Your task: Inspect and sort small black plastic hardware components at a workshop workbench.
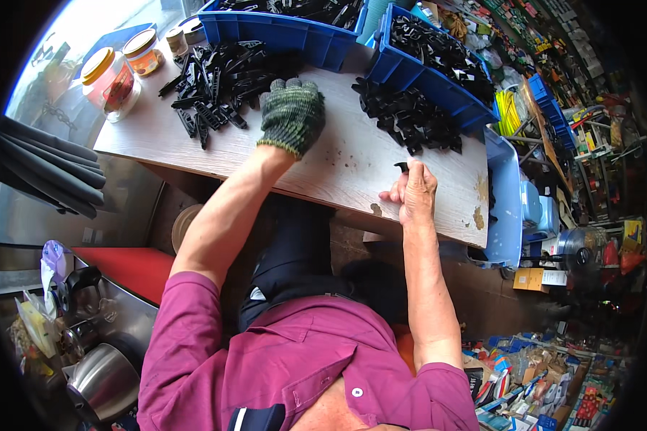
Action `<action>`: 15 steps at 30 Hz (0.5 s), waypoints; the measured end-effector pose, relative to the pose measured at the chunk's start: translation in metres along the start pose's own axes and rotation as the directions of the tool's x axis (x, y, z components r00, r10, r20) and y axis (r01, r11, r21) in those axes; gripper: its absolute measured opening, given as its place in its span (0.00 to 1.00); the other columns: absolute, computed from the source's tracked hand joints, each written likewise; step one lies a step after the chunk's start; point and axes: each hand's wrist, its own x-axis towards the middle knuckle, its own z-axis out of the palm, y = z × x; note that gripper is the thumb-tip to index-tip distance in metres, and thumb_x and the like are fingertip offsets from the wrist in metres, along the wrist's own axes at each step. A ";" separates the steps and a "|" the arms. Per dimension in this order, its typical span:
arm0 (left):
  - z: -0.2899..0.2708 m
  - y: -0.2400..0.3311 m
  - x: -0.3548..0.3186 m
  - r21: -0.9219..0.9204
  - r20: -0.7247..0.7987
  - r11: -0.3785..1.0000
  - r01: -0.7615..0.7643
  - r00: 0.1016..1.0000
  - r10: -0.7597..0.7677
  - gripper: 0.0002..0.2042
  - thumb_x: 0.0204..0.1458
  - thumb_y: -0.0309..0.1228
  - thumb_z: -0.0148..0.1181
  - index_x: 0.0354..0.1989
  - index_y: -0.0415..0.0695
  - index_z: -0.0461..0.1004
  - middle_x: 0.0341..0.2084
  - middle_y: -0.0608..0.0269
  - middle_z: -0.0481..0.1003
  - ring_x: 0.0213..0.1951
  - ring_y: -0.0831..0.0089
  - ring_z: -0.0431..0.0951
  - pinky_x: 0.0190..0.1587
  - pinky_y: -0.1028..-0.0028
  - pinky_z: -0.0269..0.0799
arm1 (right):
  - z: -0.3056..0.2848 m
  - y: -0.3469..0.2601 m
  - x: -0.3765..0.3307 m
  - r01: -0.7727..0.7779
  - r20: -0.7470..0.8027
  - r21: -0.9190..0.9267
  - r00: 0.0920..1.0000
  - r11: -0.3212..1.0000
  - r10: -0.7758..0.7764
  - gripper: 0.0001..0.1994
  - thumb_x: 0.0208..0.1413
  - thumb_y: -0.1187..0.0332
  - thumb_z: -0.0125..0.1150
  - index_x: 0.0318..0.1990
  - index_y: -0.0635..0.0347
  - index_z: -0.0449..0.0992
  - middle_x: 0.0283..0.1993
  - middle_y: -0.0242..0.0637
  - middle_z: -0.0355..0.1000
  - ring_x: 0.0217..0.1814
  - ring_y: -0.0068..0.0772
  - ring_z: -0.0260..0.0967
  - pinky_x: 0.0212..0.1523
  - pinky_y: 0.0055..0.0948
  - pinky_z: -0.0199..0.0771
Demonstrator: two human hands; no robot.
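Note:
My left hand (pixel 292 117), in a dark green knitted glove, is at the right edge of a pile of long, slotted black plastic parts (pixel 219 80). Its fingers bend down toward the tabletop, and whatever lies under them is hidden. My bare right hand (pixel 415 189) pinches a small curved black plastic piece (pixel 402 167) between thumb and fingers, just above the table. Beyond that hand lies a second heap, of smaller black plastic pieces (pixel 410 115).
Two blue bins (pixel 287 32) (pixel 438 90) full of black parts stand along the table's (pixel 352 154) far side. Lidded jars (pixel 111 86) are at the far left. A light blue tub (pixel 507 208) sits beyond the right edge. A steel kettle (pixel 104 381) stands lower left.

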 end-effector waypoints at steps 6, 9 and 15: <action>0.014 -0.005 0.002 -0.086 -0.003 0.993 -0.075 0.997 0.075 0.11 0.59 0.42 0.54 0.37 0.52 0.81 0.39 0.55 0.79 0.43 0.51 0.77 0.42 0.49 0.71 | -0.001 0.005 0.000 0.043 -0.046 0.032 0.998 0.999 -0.041 0.18 0.65 0.55 0.54 0.24 0.53 0.65 0.10 0.25 0.53 0.11 0.22 0.56 0.16 0.37 0.78; 0.014 -0.002 0.001 -0.125 -0.041 0.992 -0.031 0.999 0.026 0.12 0.59 0.43 0.53 0.36 0.51 0.80 0.38 0.54 0.79 0.43 0.49 0.77 0.42 0.49 0.71 | -0.002 0.006 0.000 0.051 -0.035 0.030 0.998 0.998 -0.050 0.18 0.65 0.55 0.53 0.24 0.53 0.65 0.11 0.25 0.53 0.11 0.22 0.57 0.16 0.37 0.78; 0.004 -0.006 0.000 -0.067 0.043 0.997 -0.038 0.998 0.041 0.14 0.60 0.43 0.52 0.35 0.48 0.80 0.37 0.52 0.78 0.44 0.48 0.76 0.43 0.50 0.71 | 0.001 0.004 -0.001 0.040 -0.072 0.046 0.997 0.998 -0.037 0.19 0.64 0.55 0.52 0.24 0.53 0.64 0.10 0.25 0.52 0.11 0.23 0.56 0.16 0.38 0.78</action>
